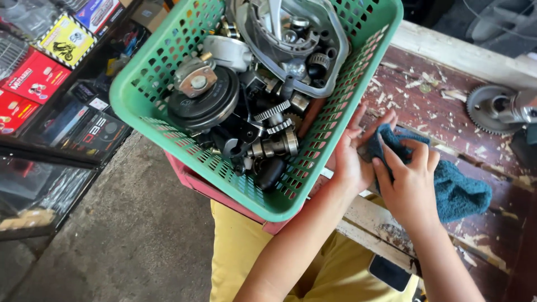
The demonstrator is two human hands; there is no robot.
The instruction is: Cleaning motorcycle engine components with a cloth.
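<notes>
Together, both hands [386, 168] grip fluffy blue cloth [453, 187] beside perforated green basket [313, 168].

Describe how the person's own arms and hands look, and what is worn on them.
Both forearms are bare: no sleeves reach them, and no gloves, watch, bracelet or rings can be seen. The left hand and the right hand look slender, with short nails. The fingers seem a little smudged, though this is hard to tell. Yellow clothing shows below the arms.

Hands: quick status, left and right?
Left hand: closed around the blue cloth, beside the green basket.
Right hand: fingers curled, gripping the same cloth.
</notes>
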